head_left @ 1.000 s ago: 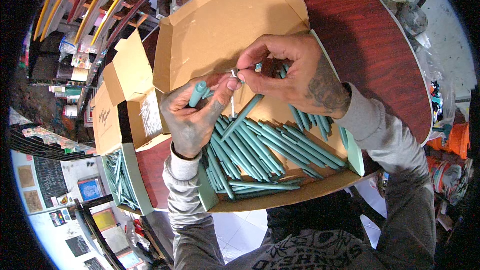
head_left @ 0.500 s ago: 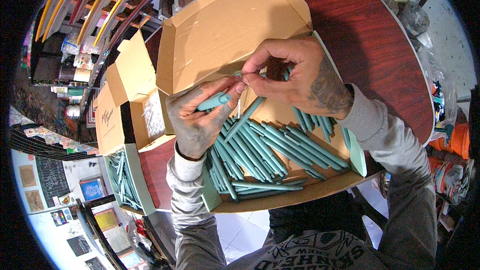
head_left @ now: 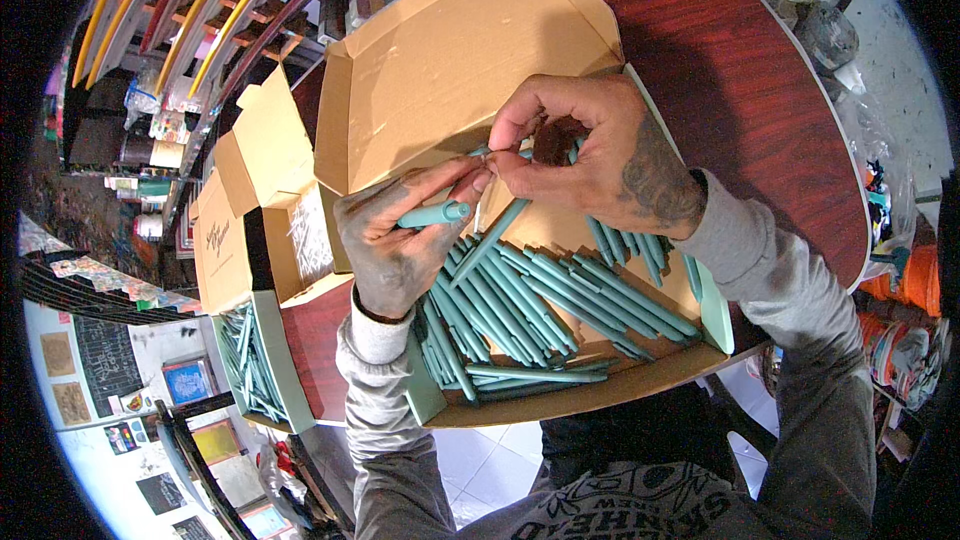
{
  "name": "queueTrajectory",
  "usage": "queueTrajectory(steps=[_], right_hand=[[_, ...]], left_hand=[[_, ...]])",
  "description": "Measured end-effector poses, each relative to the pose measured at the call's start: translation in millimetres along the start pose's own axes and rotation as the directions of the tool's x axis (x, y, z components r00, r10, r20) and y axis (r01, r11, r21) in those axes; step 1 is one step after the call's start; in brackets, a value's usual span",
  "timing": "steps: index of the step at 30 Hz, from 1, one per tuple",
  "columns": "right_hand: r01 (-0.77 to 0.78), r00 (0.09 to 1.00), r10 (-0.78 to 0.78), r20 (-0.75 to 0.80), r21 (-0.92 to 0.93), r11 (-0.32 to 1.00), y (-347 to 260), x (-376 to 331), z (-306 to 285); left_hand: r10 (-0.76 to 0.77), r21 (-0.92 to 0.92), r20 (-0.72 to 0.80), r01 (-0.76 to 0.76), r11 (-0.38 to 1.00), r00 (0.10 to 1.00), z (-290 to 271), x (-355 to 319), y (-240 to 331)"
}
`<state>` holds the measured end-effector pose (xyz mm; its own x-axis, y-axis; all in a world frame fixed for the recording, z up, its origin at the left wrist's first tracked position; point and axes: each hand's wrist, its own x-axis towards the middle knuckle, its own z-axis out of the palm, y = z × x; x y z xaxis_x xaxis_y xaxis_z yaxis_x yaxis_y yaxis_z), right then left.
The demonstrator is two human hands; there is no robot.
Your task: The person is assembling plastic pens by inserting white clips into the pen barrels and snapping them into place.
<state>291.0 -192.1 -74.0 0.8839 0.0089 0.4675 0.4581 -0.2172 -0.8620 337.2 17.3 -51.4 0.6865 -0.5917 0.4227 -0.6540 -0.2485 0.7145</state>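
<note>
Left hand curls its fingers around a teal cylindrical plastic barrel, above the left edge of the open brown cardboard box; its fingertips and the right hand's pinch a small teal part. Judged risk: slack pinch drops it among the slim teal pens. Fingertips mostly hide it; shape unclear.

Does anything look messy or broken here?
Slightly messy: in the open cardboard box, one teal pen lies slantwise across the slanted row of pens, and some pens near the front lie crosswise. I see nothing clearly broken.
</note>
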Motion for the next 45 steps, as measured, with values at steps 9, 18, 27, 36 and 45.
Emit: queueTrajectory(steps=[9, 18, 27, 36, 45], right_hand=[[0.035, 0.999, -0.035, 0.025, -0.005, 0.999, 1.5, -0.7, -1.4], [0.024, 0.995, -0.024, 0.096, 0.002, 1.0, 4.1, -1.3, -3.7], [0.013, 0.994, -0.012, 0.105, -0.007, 1.0, 1.0, -3.8, -1.5], [0.134, 0.985, -0.119, 0.126, -0.12, 0.984, -1.1, -2.0, -1.7], [0.184, 0.982, -0.171, 0.082, -0.189, 0.965, 2.7, -1.7, -0.5]], left_hand=[[0.018, -0.012, 0.04, -0.018, 1.0, 0.999, -0.2, -0.5, 1.1], [0.046, 0.107, 0.068, -0.054, 0.993, 0.997, -0.3, 2.0, 4.7], [0.077, 0.134, 0.061, -0.085, 0.987, 0.995, 3.0, 1.0, 3.1], [0.183, 0.227, 0.085, -0.197, 0.954, 0.98, 0.1, 0.9, 2.7], [0.107, 0.204, 0.079, -0.122, 0.971, 0.991, -0.8, 1.2, 4.8]])
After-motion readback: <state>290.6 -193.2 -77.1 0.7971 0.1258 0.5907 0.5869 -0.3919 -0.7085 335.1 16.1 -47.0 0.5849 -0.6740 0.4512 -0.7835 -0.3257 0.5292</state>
